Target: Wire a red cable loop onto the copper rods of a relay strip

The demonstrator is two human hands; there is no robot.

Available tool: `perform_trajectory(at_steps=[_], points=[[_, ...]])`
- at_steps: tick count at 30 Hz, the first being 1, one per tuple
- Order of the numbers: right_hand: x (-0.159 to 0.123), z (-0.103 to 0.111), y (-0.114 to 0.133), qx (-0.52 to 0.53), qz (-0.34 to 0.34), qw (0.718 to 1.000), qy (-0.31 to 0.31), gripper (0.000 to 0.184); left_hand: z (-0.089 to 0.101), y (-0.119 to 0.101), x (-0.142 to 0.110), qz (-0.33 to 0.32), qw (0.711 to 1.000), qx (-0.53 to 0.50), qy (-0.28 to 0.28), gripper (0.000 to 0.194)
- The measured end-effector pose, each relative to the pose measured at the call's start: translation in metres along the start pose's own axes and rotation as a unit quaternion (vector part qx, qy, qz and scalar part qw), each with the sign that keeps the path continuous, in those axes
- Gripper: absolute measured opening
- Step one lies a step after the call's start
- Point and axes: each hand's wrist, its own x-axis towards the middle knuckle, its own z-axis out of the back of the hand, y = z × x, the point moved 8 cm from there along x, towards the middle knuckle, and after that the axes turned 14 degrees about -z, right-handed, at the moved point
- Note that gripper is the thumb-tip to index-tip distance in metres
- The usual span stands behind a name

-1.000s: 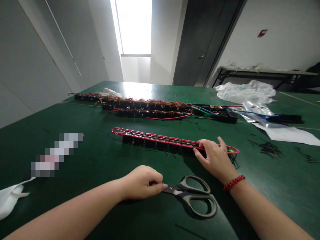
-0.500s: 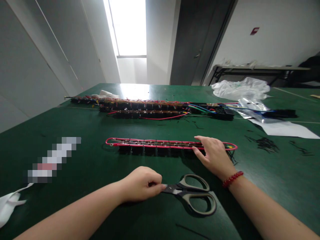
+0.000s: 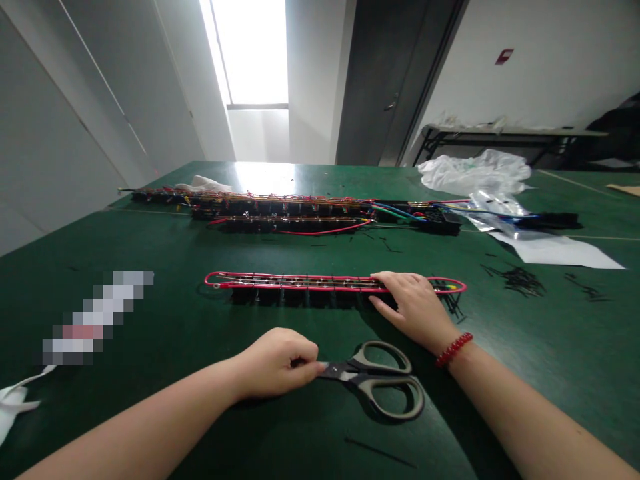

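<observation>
A long black strip of components edged with red wire (image 3: 310,285) lies across the green table (image 3: 500,347) in front of me. My right hand (image 3: 413,307), with a red bead bracelet on its wrist, grips the strip's right part, fingers curled over it. My left hand (image 3: 277,363) is closed around the blades of grey-handled scissors (image 3: 375,381), which lie flat on the table with the handles pointing right.
Further back lie more wired strips (image 3: 285,212) in a row, with blue and green leads at their right end. White plastic bags (image 3: 475,172) and a paper sheet (image 3: 555,250) sit at the back right. Black clippings (image 3: 515,280) are scattered right of the strip. A white cloth (image 3: 13,400) lies at the left edge.
My right hand has swung the strip's right end toward me, so the strip now lies level across the table. The left hand stays on the scissors.
</observation>
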Motion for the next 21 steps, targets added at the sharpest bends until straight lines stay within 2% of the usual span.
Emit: perform_trajectory(at_steps=[6, 11, 17, 21], points=[[0.004, -0.001, -0.005, 0.004, -0.016, 1.0, 0.011, 0.038, -0.002, 0.003, 0.002, 0.009, 1.0, -0.01, -0.009, 0.033], [0.029, -0.014, -0.001, -0.011, -0.038, 0.999, 0.006, 0.036, -0.002, 0.006, 0.005, 0.009, 0.999, -0.023, -0.032, 0.034], [0.096, -0.038, 0.015, -0.032, -0.041, 0.998, 0.028, 0.036, -0.001, 0.006, 0.005, 0.0, 0.998, -0.042, -0.045, 0.033], [0.155, -0.041, 0.015, -0.053, -0.037, 0.997, 0.039, 0.035, -0.001, 0.008, 0.006, 0.002, 0.998, -0.054, -0.038, 0.033]])
